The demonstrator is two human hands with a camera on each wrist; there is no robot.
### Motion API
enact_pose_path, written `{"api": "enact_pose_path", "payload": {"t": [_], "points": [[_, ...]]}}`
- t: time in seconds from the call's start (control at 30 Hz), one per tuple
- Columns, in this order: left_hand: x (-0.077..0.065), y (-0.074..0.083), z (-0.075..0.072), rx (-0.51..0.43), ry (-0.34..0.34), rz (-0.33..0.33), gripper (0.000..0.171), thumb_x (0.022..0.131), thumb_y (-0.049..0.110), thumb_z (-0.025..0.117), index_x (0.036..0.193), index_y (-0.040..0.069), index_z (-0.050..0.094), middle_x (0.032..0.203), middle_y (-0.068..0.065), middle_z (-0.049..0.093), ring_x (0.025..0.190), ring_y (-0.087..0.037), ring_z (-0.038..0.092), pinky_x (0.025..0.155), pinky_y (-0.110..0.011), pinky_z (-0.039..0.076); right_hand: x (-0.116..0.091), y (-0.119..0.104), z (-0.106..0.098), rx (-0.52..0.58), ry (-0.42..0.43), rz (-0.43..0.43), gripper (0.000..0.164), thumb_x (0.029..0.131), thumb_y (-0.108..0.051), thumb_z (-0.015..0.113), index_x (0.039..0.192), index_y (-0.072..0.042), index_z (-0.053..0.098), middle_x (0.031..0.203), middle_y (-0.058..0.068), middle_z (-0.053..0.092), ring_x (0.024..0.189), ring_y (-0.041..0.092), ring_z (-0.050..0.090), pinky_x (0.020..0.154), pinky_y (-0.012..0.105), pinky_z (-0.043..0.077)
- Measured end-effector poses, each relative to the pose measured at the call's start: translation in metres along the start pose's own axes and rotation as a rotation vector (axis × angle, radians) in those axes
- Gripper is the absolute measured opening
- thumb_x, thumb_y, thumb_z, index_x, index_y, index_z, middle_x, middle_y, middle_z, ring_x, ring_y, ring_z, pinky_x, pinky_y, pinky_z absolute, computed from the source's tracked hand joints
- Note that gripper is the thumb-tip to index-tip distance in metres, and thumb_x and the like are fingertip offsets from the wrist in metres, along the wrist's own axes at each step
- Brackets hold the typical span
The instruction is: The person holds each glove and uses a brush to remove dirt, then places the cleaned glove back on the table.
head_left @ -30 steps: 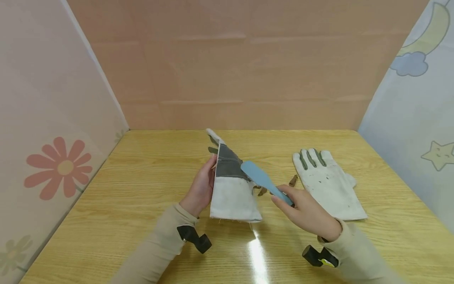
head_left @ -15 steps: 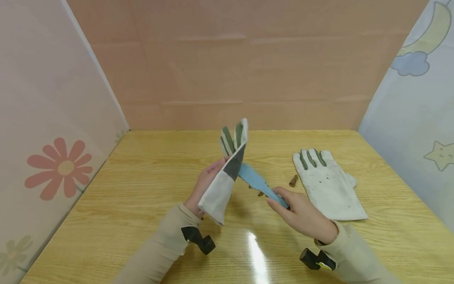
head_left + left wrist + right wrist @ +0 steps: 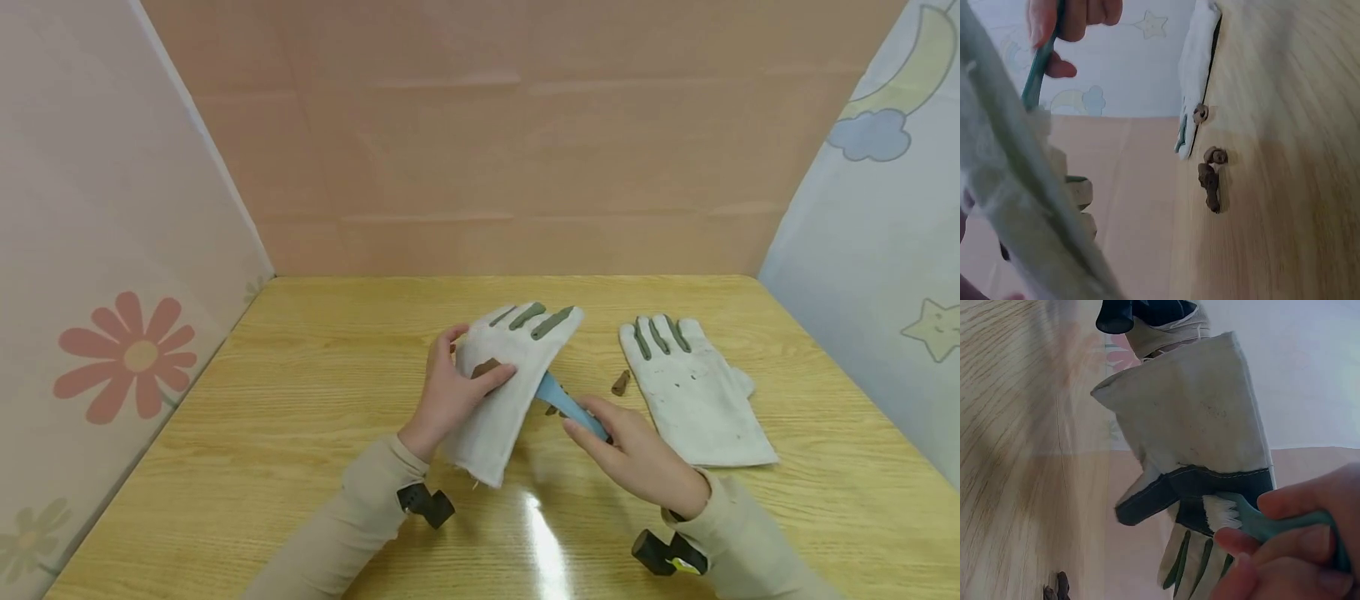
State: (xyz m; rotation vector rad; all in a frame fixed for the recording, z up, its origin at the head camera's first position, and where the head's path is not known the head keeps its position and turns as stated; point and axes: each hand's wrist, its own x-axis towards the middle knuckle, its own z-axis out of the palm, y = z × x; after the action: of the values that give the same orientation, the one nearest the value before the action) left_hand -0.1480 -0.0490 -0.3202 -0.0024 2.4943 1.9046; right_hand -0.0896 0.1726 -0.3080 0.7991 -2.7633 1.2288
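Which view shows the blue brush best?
Right wrist: the blue brush shows its white bristles at the dark patch of the held glove, plus some handle. Head: only blue handle, running behind the glove, bristles hidden. Left wrist: just a strip of handle, bristles out of sight.

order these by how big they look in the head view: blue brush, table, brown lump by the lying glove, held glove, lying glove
1. Table
2. Held glove and lying glove, too alike to rank
3. Blue brush, partly hidden by the held glove
4. Brown lump
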Motion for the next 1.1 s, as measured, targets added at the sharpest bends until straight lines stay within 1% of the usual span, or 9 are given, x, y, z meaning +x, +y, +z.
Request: {"api": "enact_pose_path", "payload": {"t": [0.13, 0.23, 0.33, 0.43, 0.57, 0.67, 0.87, 0.97, 1.1], "points": [[0.006, -0.002, -0.006, -0.003, -0.091, -0.136, 0.099, 0.075, 0.044, 0.075, 0.147, 0.011, 0.017, 0.146, -0.016, 0.032, 0.125, -0.031, 0.043, 0.1, -0.048, 0.041, 0.0, 0.001, -0.001, 0.016, -0.007, 0.007, 0.012, 0.096, -0.014, 0.051, 0.103, -0.008, 0.059, 0.058, -0.012, 0.034, 0.045, -0.005, 0.028, 0.04, 0.019, 0.033], [0.011, -0.006, -0.01, -0.111, -0.168, -0.194, 0.085, 0.085, 0.043, 0.065, 0.147, 0.006, 0.02, 0.14, -0.017, 0.042, 0.119, -0.027, 0.05, 0.096, -0.043, 0.044, 0.0, 0.001, -0.002, 0.019, -0.012, 0.02, 0.012, 0.096, -0.015, 0.051, 0.103, -0.007, 0.059, 0.058, -0.011, 0.035, 0.045, -0.004, 0.029, 0.04, 0.019, 0.033], [0.016, -0.011, -0.012, -0.239, -0.201, -0.24, 0.058, 0.094, 0.039, 0.053, 0.136, 0.001, 0.041, 0.111, -0.008, 0.061, 0.091, -0.016, 0.059, 0.077, -0.027, 0.049, 0.0, 0.001, -0.005, 0.014, -0.007, 0.037, 0.012, 0.097, -0.016, 0.051, 0.102, -0.008, 0.059, 0.058, -0.01, 0.036, 0.044, -0.004, 0.028, 0.04, 0.019, 0.032], [0.018, -0.014, -0.015, -0.345, -0.221, -0.275, 0.043, 0.098, 0.032, 0.047, 0.124, -0.001, 0.052, 0.084, 0.004, 0.06, 0.07, -0.005, 0.056, 0.061, -0.018, 0.044, 0.0, 0.002, -0.008, -0.008, 0.0, 0.055, 0.013, 0.097, -0.018, 0.051, 0.102, -0.01, 0.059, 0.056, -0.009, 0.036, 0.043, -0.003, 0.028, 0.04, 0.02, 0.032], [0.017, -0.011, -0.017, -0.472, -0.242, -0.249, 0.037, 0.098, 0.018, 0.047, 0.128, -0.004, 0.046, 0.089, 0.003, 0.062, 0.075, -0.003, 0.06, 0.067, -0.019, 0.05, -0.001, 0.004, -0.012, -0.033, -0.001, 0.076, 0.017, 0.098, -0.017, 0.049, 0.108, -0.007, 0.059, 0.061, -0.007, 0.043, 0.047, -0.002, 0.032, 0.043, 0.02, 0.035], [0.017, -0.007, -0.019, -0.526, -0.192, -0.217, 0.039, 0.097, 0.014, 0.048, 0.133, -0.001, 0.041, 0.099, 0.0, 0.062, 0.083, -0.005, 0.061, 0.073, -0.021, 0.051, -0.002, 0.007, -0.016, -0.024, -0.001, 0.103, 0.02, 0.097, -0.017, 0.049, 0.109, -0.004, 0.059, 0.063, -0.005, 0.045, 0.048, -0.001, 0.034, 0.046, 0.021, 0.036], [0.017, 0.0, -0.027, -0.57, -0.06, -0.171, 0.033, 0.097, 0.012, 0.049, 0.129, 0.004, 0.044, 0.088, 0.006, 0.062, 0.079, -0.005, 0.061, 0.072, -0.021, 0.049, -0.001, 0.012, -0.028, -0.045, 0.082, 0.213, 0.022, 0.099, -0.027, 0.047, 0.095, -0.007, 0.056, 0.053, -0.006, 0.032, 0.041, 0.004, 0.026, 0.042, 0.024, 0.031], [0.017, 0.001, -0.03, -0.586, -0.039, -0.155, 0.031, 0.097, 0.011, 0.049, 0.126, 0.003, 0.045, 0.082, 0.008, 0.062, 0.076, -0.004, 0.061, 0.069, -0.021, 0.049, -0.002, 0.01, -0.035, -0.037, 0.125, 0.258, 0.025, 0.1, -0.029, 0.044, 0.102, -0.007, 0.056, 0.05, -0.005, 0.036, 0.038, 0.006, 0.026, 0.039, 0.026, 0.032], [0.016, 0.002, -0.028, -0.575, -0.053, -0.142, 0.031, 0.097, 0.009, 0.049, 0.126, 0.0, 0.044, 0.08, 0.008, 0.061, 0.076, -0.003, 0.061, 0.068, -0.019, 0.05, 0.0, 0.004, -0.035, -0.005, 0.132, 0.232, 0.024, 0.1, -0.028, 0.044, 0.104, -0.007, 0.055, 0.05, -0.005, 0.037, 0.038, 0.007, 0.03, 0.039, 0.027, 0.033]]}}
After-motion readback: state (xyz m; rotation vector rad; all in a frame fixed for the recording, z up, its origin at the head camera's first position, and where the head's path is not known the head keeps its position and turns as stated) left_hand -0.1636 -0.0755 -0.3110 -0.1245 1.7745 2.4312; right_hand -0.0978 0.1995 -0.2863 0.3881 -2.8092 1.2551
